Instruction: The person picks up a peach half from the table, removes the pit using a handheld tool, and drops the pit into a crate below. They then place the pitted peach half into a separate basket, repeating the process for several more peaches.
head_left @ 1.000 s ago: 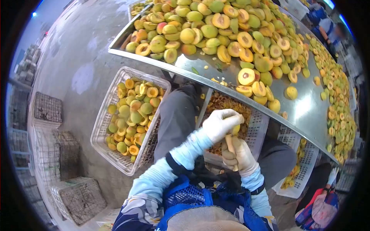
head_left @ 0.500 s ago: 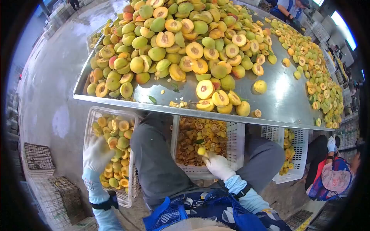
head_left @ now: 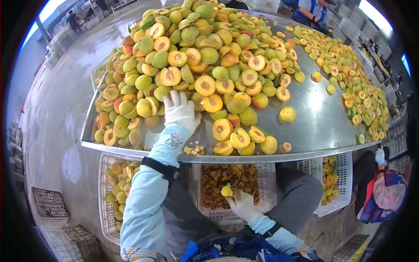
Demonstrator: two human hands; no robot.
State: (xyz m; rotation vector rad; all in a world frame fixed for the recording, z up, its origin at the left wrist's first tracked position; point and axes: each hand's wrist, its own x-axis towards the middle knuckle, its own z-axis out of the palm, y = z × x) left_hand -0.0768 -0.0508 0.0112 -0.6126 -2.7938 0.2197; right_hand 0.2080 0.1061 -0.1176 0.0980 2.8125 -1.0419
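Observation:
My left hand [head_left: 180,112], in a white glove, reaches over the metal table with its fingers spread against the front of a big heap of halved apricots [head_left: 170,76]. Nothing is visibly gripped in it. Low between my knees, my gloved right hand [head_left: 242,205] is closed on a small round yellow thing [head_left: 226,191] whose kind I cannot make out. Just beyond that hand, a white crate [head_left: 267,183] holds brown and orange pits or scraps [head_left: 231,175]. More apricot halves [head_left: 240,138] lie cut side up near the table's front edge.
The metal table [head_left: 314,131] has a raised rim. At my left stands a crate of apricot halves [head_left: 117,183], partly behind my arm. Another white crate [head_left: 342,183] is on the right, near a seated co-worker [head_left: 386,192]. A second heap [head_left: 362,96] covers the table's right side.
My left hand has moved from above the left crate up to the heap on the table. My right hand stays low with the yellow thing. The view has shifted slightly.

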